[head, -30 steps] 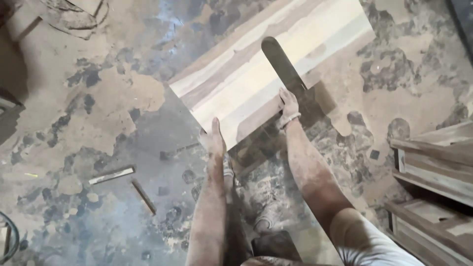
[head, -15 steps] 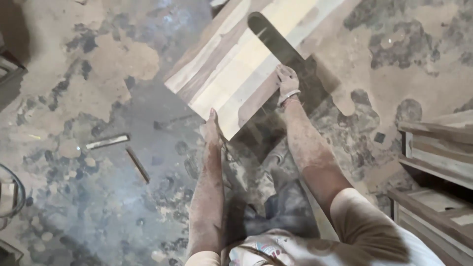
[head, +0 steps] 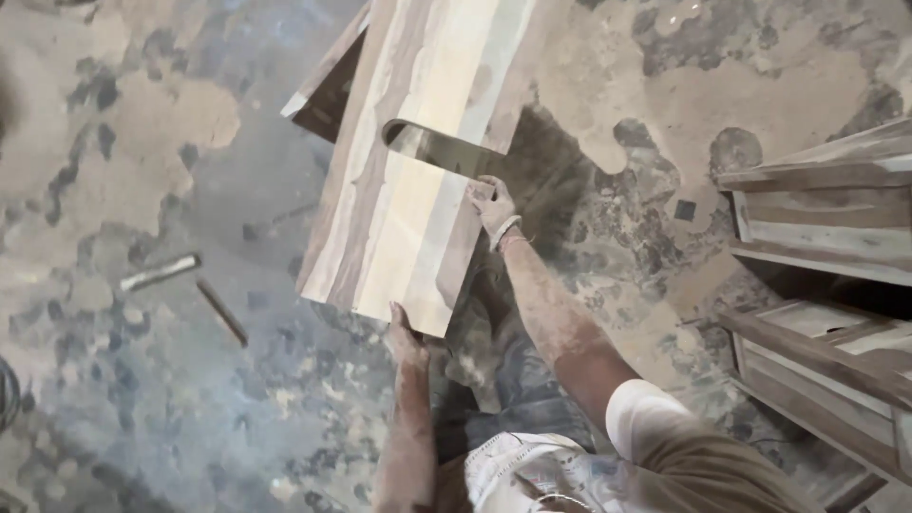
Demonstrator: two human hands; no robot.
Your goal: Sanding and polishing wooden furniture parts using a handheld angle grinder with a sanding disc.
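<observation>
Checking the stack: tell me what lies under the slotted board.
Under the slotted board, held by left hand and right hand, a darker board shows. The rest is covered.

since 1 second ago the long striped pale-and-brown wooden plank with a slot cut in it (head: 404, 190) has swung from a slanted lie to nearly straight away from the person. the right hand (head: 494, 207) now grips its right edge beside the slot, and the left hand (head: 407, 337) holds its near end.
</observation>
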